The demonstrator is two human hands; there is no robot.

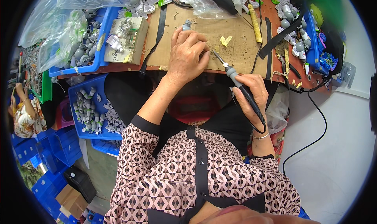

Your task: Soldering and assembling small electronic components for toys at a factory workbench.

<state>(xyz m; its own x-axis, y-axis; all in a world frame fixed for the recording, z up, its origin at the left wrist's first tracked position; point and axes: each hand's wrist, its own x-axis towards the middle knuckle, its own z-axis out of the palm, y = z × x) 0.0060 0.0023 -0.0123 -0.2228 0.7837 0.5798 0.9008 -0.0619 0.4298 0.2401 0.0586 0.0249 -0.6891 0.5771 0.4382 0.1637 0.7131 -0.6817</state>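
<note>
My right hand is wrapped round the grey and black handle of a soldering iron. Its metal tip points up and left, close beside the fingers of my left hand. That left hand rests over a cardboard mat, its fingers curled round a small grey plastic part that shows above the knuckles; the rest of the part is hidden by the hand. Yellowish scraps lie on the mat to the right. From the iron's handle a black cord loops down past my right wrist.
At the left stand a blue bin of grey parts and a box with white pieces on it. A yellow stick lies right of the mat. Pliers and a blue tray sit farther right. Below left, a blue tray holds several parts.
</note>
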